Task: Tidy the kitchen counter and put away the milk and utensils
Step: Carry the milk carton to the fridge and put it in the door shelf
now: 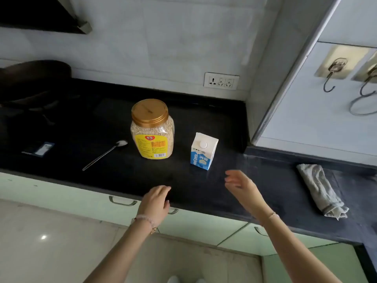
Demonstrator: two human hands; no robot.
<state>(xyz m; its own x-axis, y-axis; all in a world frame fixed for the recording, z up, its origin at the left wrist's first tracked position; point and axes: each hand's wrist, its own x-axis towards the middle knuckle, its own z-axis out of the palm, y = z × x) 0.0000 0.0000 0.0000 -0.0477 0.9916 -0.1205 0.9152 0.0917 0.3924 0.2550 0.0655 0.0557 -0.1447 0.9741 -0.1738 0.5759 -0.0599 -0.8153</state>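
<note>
1. Here, the milk carton (204,151) stands upright on the counter (114,180), long axis vertical, cap facing the person.
2. Right hand (241,185), released and empty, hovers just in front of it, the nearer hand.
3. Left hand (156,201), loosely spread, holds nothing.
4. The spoon (105,155) lies farther left, bowl pointing toward the jar (152,129).

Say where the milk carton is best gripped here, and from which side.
Probably around the milk carton body below its sloped top, coming from the near right, where the right hand hovers open. It stands upright, its flat sides are free, and the jar stands apart on its left.
</note>
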